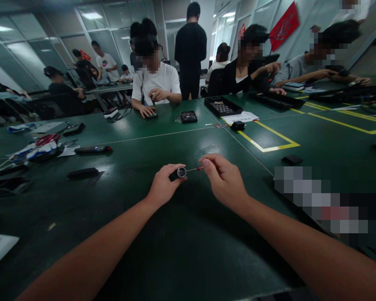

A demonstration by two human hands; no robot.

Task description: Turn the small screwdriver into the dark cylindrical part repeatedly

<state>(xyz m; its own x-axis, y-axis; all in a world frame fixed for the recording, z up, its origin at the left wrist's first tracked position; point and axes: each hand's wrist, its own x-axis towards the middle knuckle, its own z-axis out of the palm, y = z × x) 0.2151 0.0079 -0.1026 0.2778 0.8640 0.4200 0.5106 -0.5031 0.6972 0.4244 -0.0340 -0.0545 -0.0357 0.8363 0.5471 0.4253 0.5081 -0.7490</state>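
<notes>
reaching out over the dark green counter (181,251), both your forearms come in from the bottom edge and meet near the middle. your left hand (163,186) has its fingers closed around a small black cylindrical part (179,172), its round pale end face turned toward you. your right hand (224,179) pinches a thin tool with a red grip (196,169) between thumb and forefinger, and its tip sits right at the end face of the part; whether it actually goes in is too small to tell. both are held just above the counter, between your two hands.

to the left lie a flat black bar (83,172), then a dark pen-like tool (92,149) and a heap of cables with a red loop (40,147). to the right a small black block (292,159) rests near a yellow taped rectangle (269,140).

farther off, a black tray (222,106) sits beside a white sheet (242,117), and a person in a white shirt (155,81) works across the counter, one hand on a small device.
</notes>
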